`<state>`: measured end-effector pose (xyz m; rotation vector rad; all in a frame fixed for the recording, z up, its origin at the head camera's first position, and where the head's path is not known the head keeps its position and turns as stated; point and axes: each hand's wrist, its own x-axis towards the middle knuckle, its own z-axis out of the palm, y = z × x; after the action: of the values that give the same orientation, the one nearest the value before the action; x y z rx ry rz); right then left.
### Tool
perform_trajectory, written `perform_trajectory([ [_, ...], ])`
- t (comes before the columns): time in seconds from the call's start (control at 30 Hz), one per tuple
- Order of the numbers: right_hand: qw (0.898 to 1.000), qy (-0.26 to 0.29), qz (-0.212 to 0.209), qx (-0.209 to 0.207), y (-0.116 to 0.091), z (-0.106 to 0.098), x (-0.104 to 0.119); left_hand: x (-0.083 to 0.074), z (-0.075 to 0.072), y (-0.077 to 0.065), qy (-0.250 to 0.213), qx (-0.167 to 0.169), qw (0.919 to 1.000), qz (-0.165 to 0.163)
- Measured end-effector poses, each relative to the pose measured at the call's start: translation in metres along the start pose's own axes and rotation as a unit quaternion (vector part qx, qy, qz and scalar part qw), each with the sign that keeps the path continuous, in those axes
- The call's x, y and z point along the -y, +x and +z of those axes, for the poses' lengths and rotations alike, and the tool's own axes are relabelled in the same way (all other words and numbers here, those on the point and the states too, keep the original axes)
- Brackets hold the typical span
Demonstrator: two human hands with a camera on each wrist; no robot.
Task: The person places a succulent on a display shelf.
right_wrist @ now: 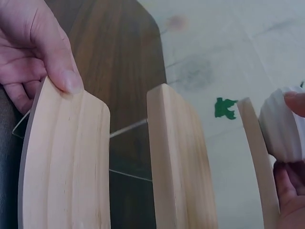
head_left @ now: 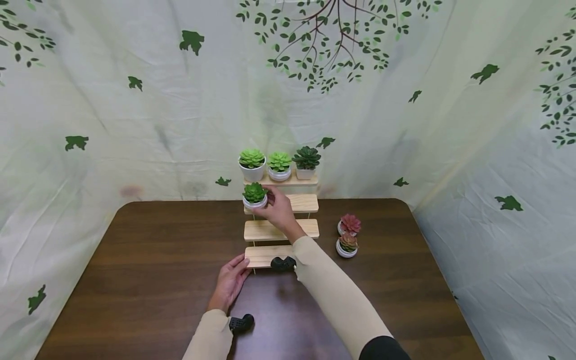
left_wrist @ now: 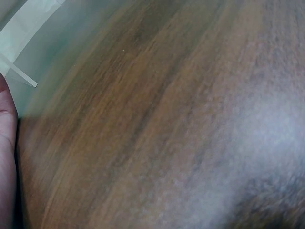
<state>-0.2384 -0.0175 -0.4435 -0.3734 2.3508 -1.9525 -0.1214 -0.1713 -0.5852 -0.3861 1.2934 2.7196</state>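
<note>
A tiered wooden display stand (head_left: 274,230) rises in steps away from me. My right hand (head_left: 280,212) pinches a small potted succulent (head_left: 255,194) with green leaves at the left end of the second-highest shelf; its white ribbed pot (right_wrist: 283,129) is right at that shelf in the right wrist view. My left hand (head_left: 231,281) grips the left corner of the lowest shelf (right_wrist: 66,152), thumb on top and fingers beneath. Along the top shelf stand two light-green succulents (head_left: 251,165) (head_left: 280,166) and a dark-green succulent (head_left: 307,162), all in white pots.
To the right of the stand, a red succulent (head_left: 350,224) and a reddish-brown succulent (head_left: 347,245) sit close together on the dark wooden table (head_left: 171,260). A pale curtain (head_left: 171,125) with leaf prints hangs behind the table. Clear supports (right_wrist: 128,128) join the shelves.
</note>
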Motion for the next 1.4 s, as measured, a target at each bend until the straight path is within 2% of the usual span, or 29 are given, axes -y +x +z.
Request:
perform_trajectory([
  [0.27,0.998,0.057,0.010,0.009,-0.014,-0.027,-0.005,0.002,-0.002,0.001,0.010,-0.004,0.9999,0.002],
  [0.47,0.996,0.090,-0.007,-0.025,-0.027,-0.054,-0.016,0.002,-0.002,0.003,0.006,-0.002,1.0000,-0.002],
  [0.53,0.994,0.100,-0.015,-0.034,-0.034,-0.063,-0.012,0.001,-0.001,0.002,0.004,-0.004,1.0000,-0.002],
  [0.7,0.990,0.113,-0.029,-0.081,-0.047,-0.081,-0.017,0.000,-0.002,0.002,0.002,-0.004,1.0000,-0.007],
  [0.83,0.984,0.111,-0.045,-0.132,-0.054,-0.095,-0.031,0.001,-0.002,0.003,0.000,0.003,1.0000,-0.002],
  [1.0,0.972,0.126,-0.065,-0.189,-0.070,-0.115,-0.044,0.003,-0.001,0.003,0.002,0.007,1.0000,0.002],
  [1.2,0.962,0.130,-0.044,-0.236,-0.090,-0.136,-0.061,0.003,0.000,0.005,-0.004,-0.004,1.0000,-0.004],
  [1.4,0.955,0.134,-0.030,-0.263,-0.113,-0.149,-0.063,0.002,0.000,0.005,-0.004,-0.006,0.9999,-0.011],
])
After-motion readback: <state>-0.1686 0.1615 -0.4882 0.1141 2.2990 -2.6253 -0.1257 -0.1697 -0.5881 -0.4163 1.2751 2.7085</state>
